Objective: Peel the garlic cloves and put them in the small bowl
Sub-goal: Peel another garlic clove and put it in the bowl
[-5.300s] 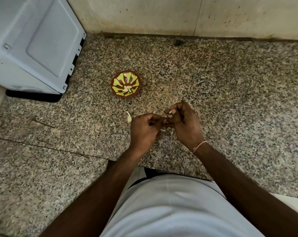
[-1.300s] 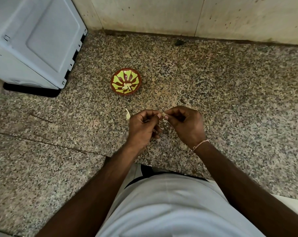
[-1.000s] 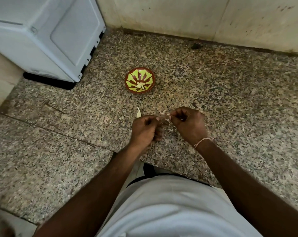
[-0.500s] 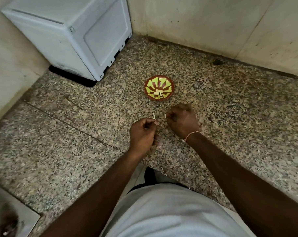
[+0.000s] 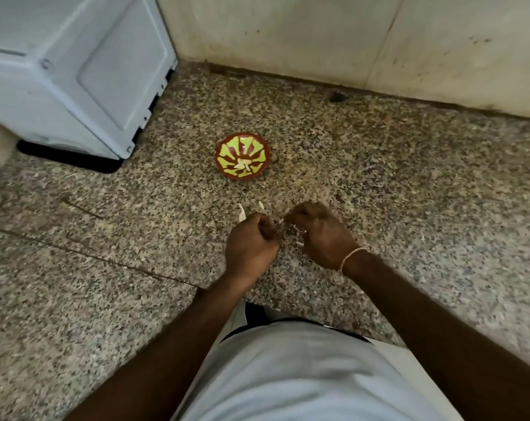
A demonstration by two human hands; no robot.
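Garlic clove being worked: hidden between the two fists, low over the granite counter (image 5: 409, 183); clove itself not resolvable, blurred. Left hand (image 5: 251, 243) curled into a fist, fingertips drawn in toward the thumb. Right hand (image 5: 321, 230) likewise curled, knuckles up, just beside the left with a narrow gap between them. Whether either hand pinches the clove or only skin: cannot tell. Pale skin scraps (image 5: 300, 244) lie on the counter under and beside the right hand. Two pale slivers (image 5: 241, 212) on the counter just beyond the left hand. Small bowl (image 5: 243, 155), red-brown with yellow-green petal pattern, stands farther out, apart from both hands; a few pale peeled cloves (image 5: 244, 164) sit at its centre. Thin pink band (image 5: 350, 256) on right wrist. White appliance (image 5: 75, 71) at far left by the wall.
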